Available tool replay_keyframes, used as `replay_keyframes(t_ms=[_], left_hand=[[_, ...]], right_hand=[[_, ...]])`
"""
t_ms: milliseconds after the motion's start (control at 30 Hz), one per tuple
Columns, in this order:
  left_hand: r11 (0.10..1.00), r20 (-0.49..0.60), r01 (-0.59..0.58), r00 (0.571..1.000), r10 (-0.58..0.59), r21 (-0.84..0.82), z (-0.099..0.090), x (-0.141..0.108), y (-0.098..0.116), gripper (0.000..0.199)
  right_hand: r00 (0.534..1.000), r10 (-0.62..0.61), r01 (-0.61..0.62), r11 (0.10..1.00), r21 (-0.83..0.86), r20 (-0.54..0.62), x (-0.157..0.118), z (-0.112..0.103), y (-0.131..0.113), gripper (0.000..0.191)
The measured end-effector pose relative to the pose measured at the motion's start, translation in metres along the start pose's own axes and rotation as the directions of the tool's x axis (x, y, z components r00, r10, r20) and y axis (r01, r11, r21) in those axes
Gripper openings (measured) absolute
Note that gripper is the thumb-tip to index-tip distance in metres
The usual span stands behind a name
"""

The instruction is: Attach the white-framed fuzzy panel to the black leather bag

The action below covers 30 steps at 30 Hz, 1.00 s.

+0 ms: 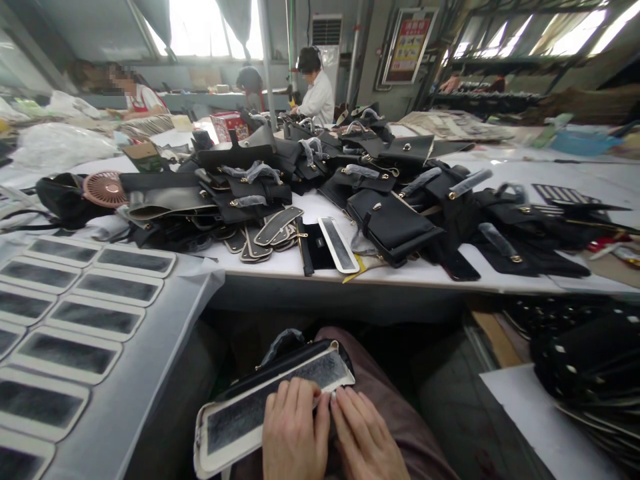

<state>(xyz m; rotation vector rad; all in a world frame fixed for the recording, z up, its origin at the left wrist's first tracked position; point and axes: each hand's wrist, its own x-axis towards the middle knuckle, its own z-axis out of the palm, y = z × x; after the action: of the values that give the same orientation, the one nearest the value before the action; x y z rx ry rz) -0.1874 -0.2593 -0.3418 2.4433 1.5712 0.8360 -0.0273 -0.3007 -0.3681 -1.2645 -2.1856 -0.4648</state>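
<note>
A black bag with a plastic-wrapped handle lies across my lap, and a white-edged dark panel [235, 417] covers its near side. My left hand [295, 427] rests over the panel's lower edge, fingers bent together and pressed on it. Beside it, my right hand [367, 433] has its fingertips pinched at the panel's right end, nearly touching my left thumb. What the fingertips hold is too small to make out. A similar loose panel [339, 245] lies on the table edge ahead.
Rows of white-edged panels [97, 317] cover a sheet at left. Black bags [390, 223] are heaped on the white table [260, 265], with a pink fan [105, 189] at left. Dark dotted material [590, 353] sits at right. People [317, 93] work behind.
</note>
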Motion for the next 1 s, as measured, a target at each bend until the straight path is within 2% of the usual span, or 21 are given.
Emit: replay_keyframes(t_ms=[133, 333, 467, 600, 733, 867, 1000], left_hand=[[0.999, -0.029, -0.026, 0.999, 0.026, 0.019, -0.013, -0.009, -0.007, 0.007], [0.99, -0.089, 0.143, 0.986, -0.142, 0.005, -0.022, -0.035, -0.022, 0.009], [0.979, -0.163, 0.201, 0.968, -0.192, 0.042, -0.028, -0.044, -0.029, 0.007], [0.967, -0.236, 0.242, 0.947, -0.218, 0.077, -0.034, -0.049, -0.035, 0.006], [0.961, -0.278, 0.238, 0.941, -0.192, 0.143, -0.038, -0.058, -0.045, 0.005], [0.957, -0.335, 0.226, 0.929, -0.157, 0.179, -0.041, -0.064, -0.056, 0.004], [0.947, -0.389, 0.199, 0.917, -0.09, 0.25, -0.047, -0.074, -0.074, 0.006]], right_hand=[[0.998, -0.018, 0.017, 1.0, -0.021, -0.053, 0.006, 0.006, -0.01, 0.035], [0.997, -0.032, 0.037, 0.996, 0.075, -0.07, 0.019, 0.012, -0.026, 0.034], [0.994, -0.024, 0.037, 0.991, 0.132, -0.103, 0.027, 0.019, -0.037, 0.035], [0.99, -0.076, 0.092, 0.985, 0.145, -0.117, 0.03, 0.026, -0.045, 0.035], [0.989, -0.092, 0.107, 0.985, 0.137, -0.112, 0.029, 0.032, -0.049, 0.033], [0.982, -0.107, 0.131, 0.979, 0.155, -0.154, 0.03, 0.04, -0.056, 0.035], [0.975, -0.143, 0.172, 0.969, 0.176, -0.169, 0.032, 0.047, -0.064, 0.034]])
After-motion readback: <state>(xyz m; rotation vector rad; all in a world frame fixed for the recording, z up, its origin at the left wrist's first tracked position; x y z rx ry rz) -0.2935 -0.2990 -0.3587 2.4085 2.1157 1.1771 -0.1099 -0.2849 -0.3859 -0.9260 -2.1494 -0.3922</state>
